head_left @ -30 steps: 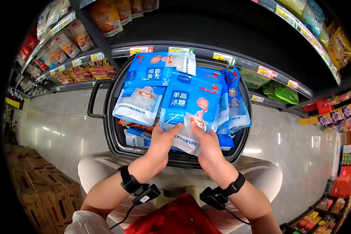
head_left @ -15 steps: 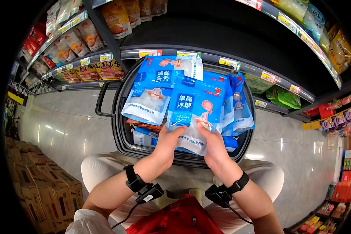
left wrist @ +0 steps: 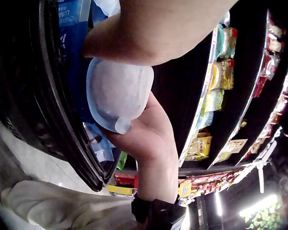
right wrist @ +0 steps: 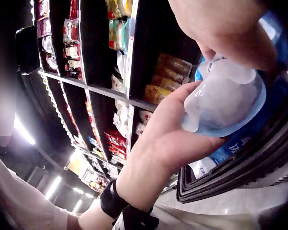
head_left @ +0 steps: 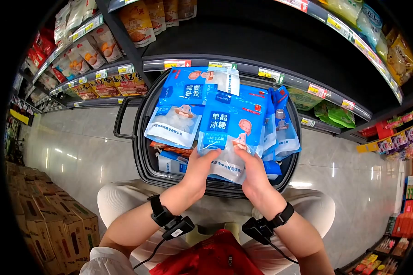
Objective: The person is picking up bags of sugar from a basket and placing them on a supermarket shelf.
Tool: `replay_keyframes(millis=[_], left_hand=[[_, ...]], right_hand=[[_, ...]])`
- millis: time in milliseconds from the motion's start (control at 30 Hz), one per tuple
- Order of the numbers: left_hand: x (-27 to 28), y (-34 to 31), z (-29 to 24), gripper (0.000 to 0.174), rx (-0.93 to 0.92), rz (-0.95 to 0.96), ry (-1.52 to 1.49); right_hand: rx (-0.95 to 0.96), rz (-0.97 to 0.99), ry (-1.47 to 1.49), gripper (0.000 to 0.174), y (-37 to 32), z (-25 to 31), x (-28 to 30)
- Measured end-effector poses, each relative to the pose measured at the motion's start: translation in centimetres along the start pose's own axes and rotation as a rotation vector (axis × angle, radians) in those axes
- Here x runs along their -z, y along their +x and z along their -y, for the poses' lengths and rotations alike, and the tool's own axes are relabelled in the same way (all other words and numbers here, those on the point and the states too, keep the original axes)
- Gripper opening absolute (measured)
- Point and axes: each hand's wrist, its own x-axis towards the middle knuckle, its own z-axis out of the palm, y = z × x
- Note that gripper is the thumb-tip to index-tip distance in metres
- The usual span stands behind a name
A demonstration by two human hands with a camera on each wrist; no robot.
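Both hands hold one blue and clear bag of lump sugar (head_left: pixel 231 121) by the sides of its lower end, its printed front facing up. My left hand (head_left: pixel 197 172) grips the left side with the thumb on the front; my right hand (head_left: pixel 256 173) grips the right side the same way. In the wrist views the bag's rounded, pale bottom (left wrist: pixel 120 88) shows between the two hands. Under and around it, several more lump sugar bags (head_left: pixel 173 121) fill a black basket (head_left: pixel 140 167). The fingers behind the bag are hidden in the head view.
The basket's handle (head_left: pixel 124 117) sticks out to the left. A dark store shelf (head_left: pixel 243 41) with price tags runs just behind the basket. Stacked cardboard boxes (head_left: pixel 55 215) stand at lower left, and the person's bent knees (head_left: pixel 312 201) flank the near side.
The basket, bag and hands appear slightly farther right and lower in the head view as the view shifts. The two-handed hold on the bag stays the same.
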Motion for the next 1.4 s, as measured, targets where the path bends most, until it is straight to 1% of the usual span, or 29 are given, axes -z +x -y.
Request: replay_keyframes(millis=[167,267,400,500,767,900,1067,1400], left_hand=[[0.11,0.32,0.18,0.027,-0.018,0.0,-0.005],[0.18,0.54,0.29,0.027,-0.04,0.018,-0.005],[0.2,0.55,0.27,0.028,-0.023,0.005,-0.014],[0.38,0.64,0.35,0.03,-0.017,0.032,0.037],[0.11,0.23,-0.03,0.028,-0.005,0.018,0.031],[0.24,0.39,0.11,0.028,0.0,0.017,0.031],[0.11,-0.02,-0.08,0.026,0.0,0.024,0.01],[0.28,0.09,0.03,0.026,-0.004,0.021,0.001]], right_hand=[[0.01,0.029,0.007,0.042,-0.07,0.04,0.03],[0.024,0.007,-0.001,0.041,0.02,-0.05,0.0],[0.016,0.021,0.005,0.04,-0.06,0.08,-0.06],[0.018,0.027,-0.007,0.039,-0.16,0.19,-0.02],[0.012,0.003,-0.008,0.04,-0.01,0.07,-0.07],[0.019,0.023,-0.012,0.041,-0.08,0.16,-0.05],[-0.013,0.017,-0.002,0.039,0.06,0.07,0.25],[0.009,0.016,-0.016,0.038,-0.12,0.19,0.0]])
